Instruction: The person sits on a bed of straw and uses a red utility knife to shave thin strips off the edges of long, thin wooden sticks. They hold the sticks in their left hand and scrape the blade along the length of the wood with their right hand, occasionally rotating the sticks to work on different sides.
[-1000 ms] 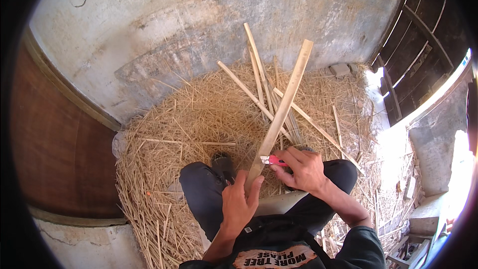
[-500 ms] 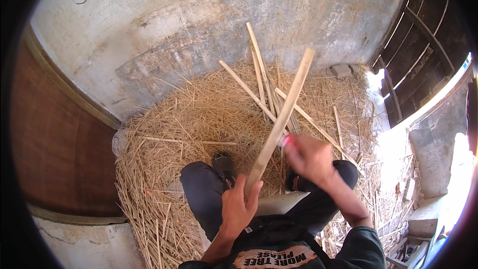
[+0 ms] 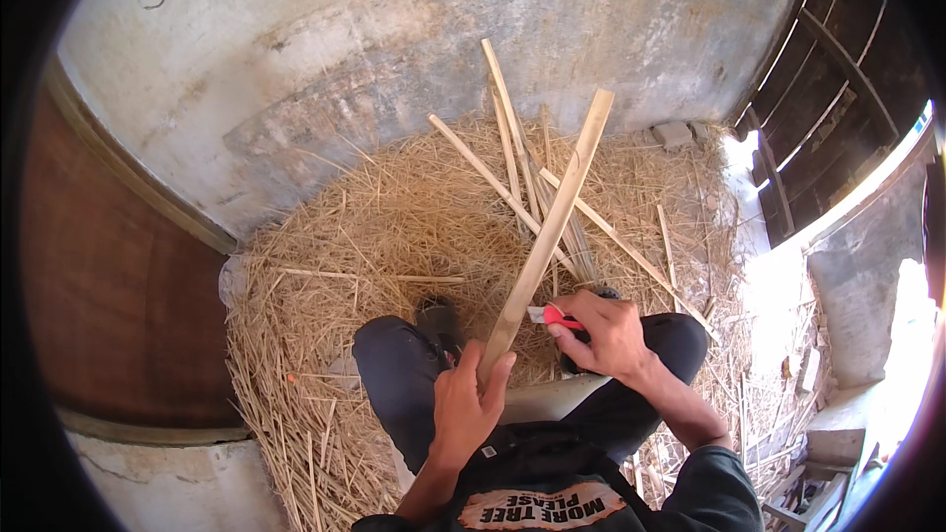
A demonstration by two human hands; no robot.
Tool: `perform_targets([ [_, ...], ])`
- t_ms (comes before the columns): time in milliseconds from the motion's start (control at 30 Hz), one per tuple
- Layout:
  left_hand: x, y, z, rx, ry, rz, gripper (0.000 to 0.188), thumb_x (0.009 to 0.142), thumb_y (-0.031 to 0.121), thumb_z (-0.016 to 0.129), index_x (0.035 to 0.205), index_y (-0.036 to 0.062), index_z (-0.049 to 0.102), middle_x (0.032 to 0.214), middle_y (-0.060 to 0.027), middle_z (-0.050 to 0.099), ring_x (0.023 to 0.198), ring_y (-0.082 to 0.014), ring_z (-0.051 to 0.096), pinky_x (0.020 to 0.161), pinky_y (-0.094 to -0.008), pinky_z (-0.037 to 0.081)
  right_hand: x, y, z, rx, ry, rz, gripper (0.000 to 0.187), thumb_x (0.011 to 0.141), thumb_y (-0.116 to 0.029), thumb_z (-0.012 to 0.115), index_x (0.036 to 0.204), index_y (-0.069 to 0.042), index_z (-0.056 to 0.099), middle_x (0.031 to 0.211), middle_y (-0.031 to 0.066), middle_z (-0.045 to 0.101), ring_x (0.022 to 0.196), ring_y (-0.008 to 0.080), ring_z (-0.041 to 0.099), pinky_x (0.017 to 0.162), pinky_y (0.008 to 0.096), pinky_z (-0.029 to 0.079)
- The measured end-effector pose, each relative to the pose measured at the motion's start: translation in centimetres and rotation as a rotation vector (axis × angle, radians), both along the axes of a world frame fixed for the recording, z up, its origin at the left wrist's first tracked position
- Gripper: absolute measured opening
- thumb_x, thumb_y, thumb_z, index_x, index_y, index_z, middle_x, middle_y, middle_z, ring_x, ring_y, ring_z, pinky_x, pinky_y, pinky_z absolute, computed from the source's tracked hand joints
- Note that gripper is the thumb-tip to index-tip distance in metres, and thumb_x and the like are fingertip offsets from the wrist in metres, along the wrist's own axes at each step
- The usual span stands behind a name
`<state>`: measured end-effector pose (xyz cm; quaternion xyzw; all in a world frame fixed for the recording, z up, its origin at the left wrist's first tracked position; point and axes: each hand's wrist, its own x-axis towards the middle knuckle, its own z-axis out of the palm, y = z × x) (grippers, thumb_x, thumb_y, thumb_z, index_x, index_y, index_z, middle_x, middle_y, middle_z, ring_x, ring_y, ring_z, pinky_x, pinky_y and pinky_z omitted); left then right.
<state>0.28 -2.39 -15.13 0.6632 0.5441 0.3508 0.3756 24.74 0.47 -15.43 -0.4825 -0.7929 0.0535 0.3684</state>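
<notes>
My left hand (image 3: 465, 404) is closed around the lower end of a long, flat, pale bamboo strip (image 3: 552, 232), which slants up and away to the right. My right hand (image 3: 609, 337) grips a small red-handled knife (image 3: 558, 317). Its short pale blade points left, close by the strip's right edge low down; whether it touches cannot be made out. Beyond the strip, several more bamboo strips (image 3: 488, 177) lie crossed in a loose pile, their far ends toward the wall.
Straw-like shavings (image 3: 384, 207) cover the floor around my bent legs (image 3: 399, 365). A stained wall (image 3: 394, 39) stands ahead, a brown panel (image 3: 128, 276) at left. Dark slatted boards (image 3: 828, 79) and broken blocks (image 3: 838, 443) are at right.
My right hand has come down and toward me along the strip with the knife, and is sharper now. My left hand and the strip have barely shifted.
</notes>
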Motion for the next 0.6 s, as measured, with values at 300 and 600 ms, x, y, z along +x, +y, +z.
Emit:
perform_targets([
  [300, 1.0, 0.5, 1.1, 0.032, 0.018, -0.022, 0.029, 0.109, 0.029, 0.073, 0.104, 0.0032, 0.06, 0.071, -0.0216, 0.068, 0.063, -0.0433, 0.072, 0.054, -0.0491, 0.051, -1.0, -0.2, 0.6, 0.012, -0.073, -0.016, 0.024, 0.096, -0.028, 0.082, 0.111, -0.01, 0.076, 0.086, 0.0047, 0.065, 0.061, 0.025, 0.07, 0.054, 0.0392, 0.055],
  [600, 0.7, 0.3, 0.3, 0.052, -0.028, 0.016, 0.027, 0.109, 0.027, 0.073, 0.104, 0.0017, 0.064, 0.063, -0.0099, 0.06, 0.049, -0.0181, 0.059, 0.051, -0.0353, 0.041, -1.5, 0.1, 0.8, 0.018, -0.087, -0.042, 0.026, 0.095, -0.03, 0.083, 0.111, -0.011, 0.076, 0.085, 0.0034, 0.065, 0.059, 0.0235, 0.069, 0.052, 0.0379, 0.054],
])
